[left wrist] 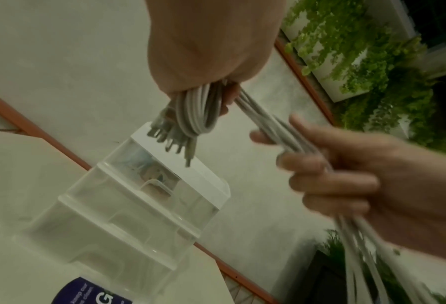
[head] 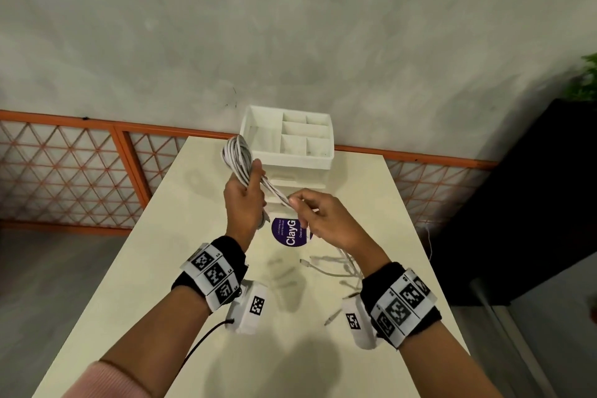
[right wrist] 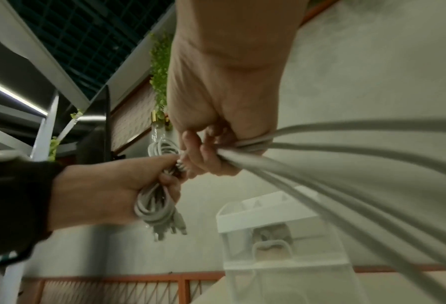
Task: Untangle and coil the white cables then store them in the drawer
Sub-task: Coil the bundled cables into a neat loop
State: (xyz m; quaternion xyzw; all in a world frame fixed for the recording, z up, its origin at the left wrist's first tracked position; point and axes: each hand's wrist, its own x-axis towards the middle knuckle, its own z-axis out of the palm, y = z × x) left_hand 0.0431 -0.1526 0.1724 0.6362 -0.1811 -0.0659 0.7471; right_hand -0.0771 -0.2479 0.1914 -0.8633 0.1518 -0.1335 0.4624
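Note:
My left hand (head: 250, 186) is raised above the table and grips a coil of white cables (head: 237, 155) whose loops stick up past the thumb. In the left wrist view the coil (left wrist: 198, 111) hangs below the palm with several plug ends pointing down. From it a bundle of strands (head: 274, 192) runs right into my right hand (head: 300, 208), whose fingers curl round them. Those strands (right wrist: 320, 164) trail past the right wrist. Loose cable ends (head: 336, 268) lie on the table below that wrist. The white drawer unit (head: 290, 145) stands behind both hands.
The drawer unit has an open divided tray on top and shut translucent drawers (left wrist: 138, 205) below. A round purple sticker (head: 289, 233) lies on the cream table (head: 161, 268). An orange lattice rail (head: 80, 171) runs behind, and a black cabinet (head: 517, 203) stands at the right.

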